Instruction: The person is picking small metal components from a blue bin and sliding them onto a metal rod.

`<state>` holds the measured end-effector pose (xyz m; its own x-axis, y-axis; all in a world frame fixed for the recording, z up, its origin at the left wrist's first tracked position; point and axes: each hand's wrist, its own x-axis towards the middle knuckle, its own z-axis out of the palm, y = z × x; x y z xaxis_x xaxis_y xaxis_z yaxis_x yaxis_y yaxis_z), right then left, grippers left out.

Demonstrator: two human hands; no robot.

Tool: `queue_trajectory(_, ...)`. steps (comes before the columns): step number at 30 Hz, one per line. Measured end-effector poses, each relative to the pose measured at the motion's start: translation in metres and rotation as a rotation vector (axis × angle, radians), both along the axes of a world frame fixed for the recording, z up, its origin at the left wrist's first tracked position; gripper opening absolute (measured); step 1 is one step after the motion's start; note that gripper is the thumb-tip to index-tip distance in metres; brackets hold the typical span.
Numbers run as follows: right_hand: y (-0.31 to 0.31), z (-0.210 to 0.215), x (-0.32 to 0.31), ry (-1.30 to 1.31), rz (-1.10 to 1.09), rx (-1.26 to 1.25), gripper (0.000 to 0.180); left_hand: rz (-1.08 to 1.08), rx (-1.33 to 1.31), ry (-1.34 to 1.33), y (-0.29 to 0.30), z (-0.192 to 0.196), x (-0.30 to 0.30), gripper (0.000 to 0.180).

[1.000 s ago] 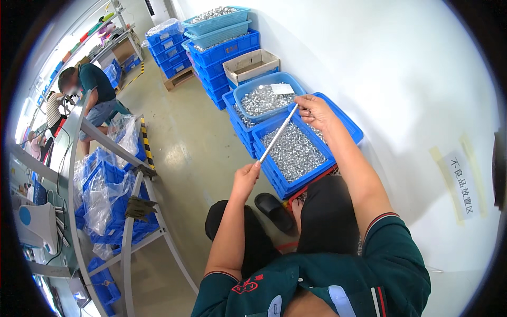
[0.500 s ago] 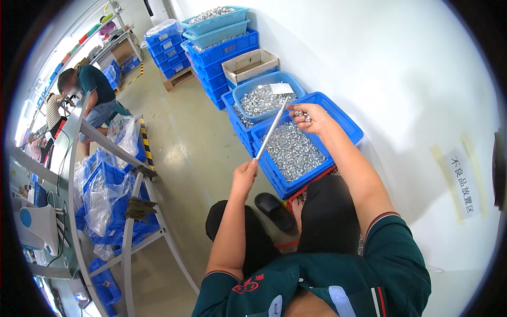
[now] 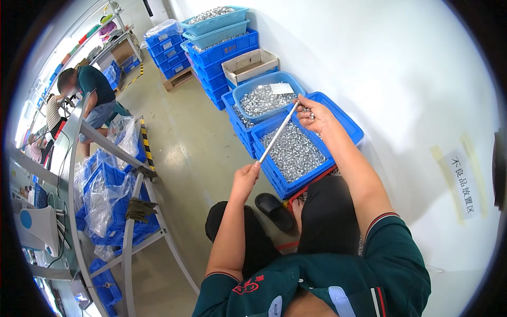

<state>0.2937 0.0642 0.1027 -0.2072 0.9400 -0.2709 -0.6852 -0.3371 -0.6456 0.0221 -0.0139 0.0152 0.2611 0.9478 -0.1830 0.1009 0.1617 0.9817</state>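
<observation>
Left hand: the left hand was clenched on the near, lower end of a long thin silver metal rod, steadying it at a slant, seemingly so the far end stayed above the crate.
Right hand: the right hand pinched the far, upper end of the rod between its fingertips; small silvery pieces seemed to sit in the palm, though they were too small to identify.
Rod: it spanned from one grip to the other, rising away from the person, with its upper part over the crate of parts.
Nearest crate: a blue perforated plastic crate, filled with small silver metal parts, lay on the floor directly below the right grip, probably within reach for picking up parts.
Second container: a lighter blue plastic tub of similar silver parts, bearing a white paper slip, sat just beyond the right grip.
Further stock: stacked blue crates and an open cardboard box stood well beyond both grips, along the white wall.
Below the left grip: a black slipper rested on the floor.
Far left of the grips: a metal-framed table with bagged blue crates beneath, and another person bent over work.
</observation>
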Motion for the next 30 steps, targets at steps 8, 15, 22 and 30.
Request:
queue_trajectory(8, -0.004, 0.014, -0.004, -0.506, -0.004, 0.133, 0.017, 0.012, 0.08, 0.046, 0.003, -0.01, -0.004, 0.039)
queue_trajectory(15, -0.002, 0.002, -0.017, -0.291, 0.129, -0.045, 0.023, 0.049, -0.074, -0.04, 0.0, 0.002, -0.001, 0.039)
queue_trajectory(22, 0.003, -0.009, -0.007, -0.171, 0.075, -0.159, 0.019, 0.044, -0.114, -0.053, 0.001, 0.005, -0.002, 0.039)
queue_trajectory(30, 0.006, -0.014, 0.002, -0.08, -0.045, -0.06, 0.022, 0.025, -0.086, -0.028, 0.001, 0.004, -0.003, 0.038)
